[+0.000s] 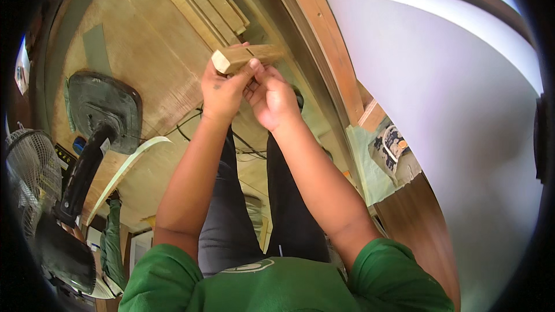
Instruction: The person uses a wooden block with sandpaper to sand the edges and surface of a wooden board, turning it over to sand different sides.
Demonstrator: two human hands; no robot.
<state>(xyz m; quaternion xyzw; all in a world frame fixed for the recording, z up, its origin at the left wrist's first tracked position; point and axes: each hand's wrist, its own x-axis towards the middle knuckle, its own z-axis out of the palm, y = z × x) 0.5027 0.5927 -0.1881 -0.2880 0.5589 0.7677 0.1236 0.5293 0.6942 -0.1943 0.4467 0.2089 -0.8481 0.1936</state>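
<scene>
Both hands meet on a short piece of wood [237, 58] with a pale cut end facing left and a dark line across its upper side. My left hand [222, 89] grips its left part, thumb along the near side and fingers behind it. Close beside it, my right hand [273, 101] is turned partly palm up, with its thumb and fingertips pinching the wood's near edge. Both thumbs come close together there. The wood is held up in front of me, above the floor, and the fingers behind it are hidden.
An electric fan with a black base [104, 110] and wire cage [32, 164] is at left. Long wooden boards [199, 3] lie at the top. Black cables [248, 151] run near my legs. A large white panel [439, 86] fills the right, beside pale green sheeting [370, 164].
</scene>
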